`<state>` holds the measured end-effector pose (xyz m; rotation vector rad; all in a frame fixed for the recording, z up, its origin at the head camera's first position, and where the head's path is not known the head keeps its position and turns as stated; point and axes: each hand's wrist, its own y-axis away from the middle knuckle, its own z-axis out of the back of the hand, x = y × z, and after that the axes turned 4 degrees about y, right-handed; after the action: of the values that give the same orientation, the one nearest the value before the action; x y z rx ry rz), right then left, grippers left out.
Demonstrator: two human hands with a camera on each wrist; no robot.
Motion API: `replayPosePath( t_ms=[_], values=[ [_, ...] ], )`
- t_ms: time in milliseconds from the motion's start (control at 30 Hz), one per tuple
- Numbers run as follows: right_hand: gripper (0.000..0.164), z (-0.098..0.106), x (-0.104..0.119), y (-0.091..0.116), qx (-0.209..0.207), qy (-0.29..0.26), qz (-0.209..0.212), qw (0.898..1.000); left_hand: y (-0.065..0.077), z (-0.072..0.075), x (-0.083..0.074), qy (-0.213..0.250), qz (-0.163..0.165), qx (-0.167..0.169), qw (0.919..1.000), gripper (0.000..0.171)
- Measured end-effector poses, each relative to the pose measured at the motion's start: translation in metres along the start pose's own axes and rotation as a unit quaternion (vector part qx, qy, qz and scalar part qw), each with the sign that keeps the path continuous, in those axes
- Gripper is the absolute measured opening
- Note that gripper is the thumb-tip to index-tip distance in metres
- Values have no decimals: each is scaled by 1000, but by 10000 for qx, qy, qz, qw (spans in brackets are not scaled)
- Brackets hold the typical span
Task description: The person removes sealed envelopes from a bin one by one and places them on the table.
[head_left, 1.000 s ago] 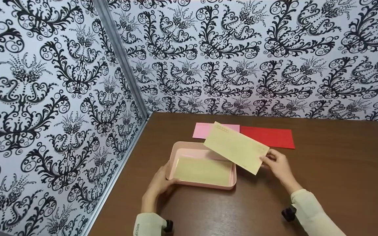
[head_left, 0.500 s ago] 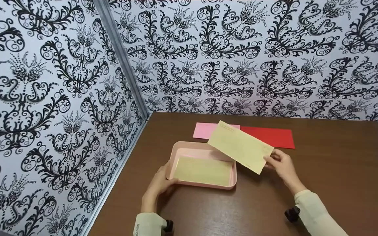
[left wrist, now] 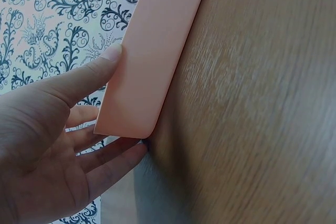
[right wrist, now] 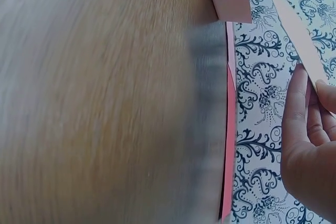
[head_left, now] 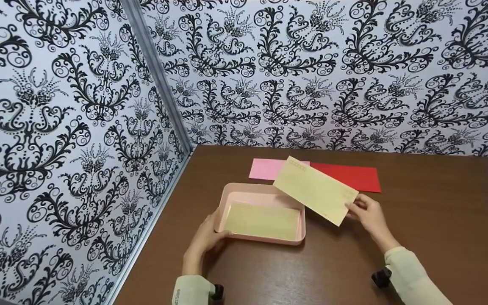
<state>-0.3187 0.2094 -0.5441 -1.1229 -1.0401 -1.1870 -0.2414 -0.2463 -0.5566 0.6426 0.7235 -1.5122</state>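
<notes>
In the head view my left hand [head_left: 205, 237] grips the near left corner of a shallow pink tray [head_left: 265, 241]. The left wrist view shows the thumb at the tray's rim and the fingers around its corner. A pale yellow envelope [head_left: 263, 220] lies flat inside the tray. My right hand [head_left: 367, 214] pinches a second pale yellow envelope [head_left: 316, 190] by its right end, between thumb and fingers. That envelope is tilted, raised over the tray's far right corner, and seen nearly edge-on in the right wrist view.
Behind the tray, a pink envelope [head_left: 263, 168] and a red envelope [head_left: 354, 177] lie side by side on the brown wooden table [head_left: 439, 220], both partly covered from view by the held envelope. Patterned walls [head_left: 295, 76] stand at the back and left.
My right hand has moved a little to the right with the yellow envelope, uncovering more of the tray and the pink envelope. My left hand and the tray have stayed put.
</notes>
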Motion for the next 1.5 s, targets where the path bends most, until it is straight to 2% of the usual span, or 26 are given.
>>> replayPosePath(
  t_ms=[167,267,500,867,1100,1400,1500],
  values=[
    [34,3,1,0,-58,206,-220,9995,1,0,-1,38,-38,2,10000,88],
    [34,5,1,0,-49,207,-250,9995,1,0,-2,44,-29,6,10000,88],
    [30,9,1,2,-63,145,-306,9994,0,2,-4,114,239,43,9996,91],
    [31,16,-1,3,-78,180,-318,9993,0,1,-4,29,295,-19,9996,90],
    [36,22,-3,4,-61,260,-326,9991,-1,1,-4,-31,236,-60,9997,88],
    [31,28,-5,5,-133,191,-293,9993,0,1,-3,15,167,-42,9999,89],
    [35,30,-6,5,-92,166,-248,9995,0,1,-3,7,85,-33,10000,90]
  ],
)
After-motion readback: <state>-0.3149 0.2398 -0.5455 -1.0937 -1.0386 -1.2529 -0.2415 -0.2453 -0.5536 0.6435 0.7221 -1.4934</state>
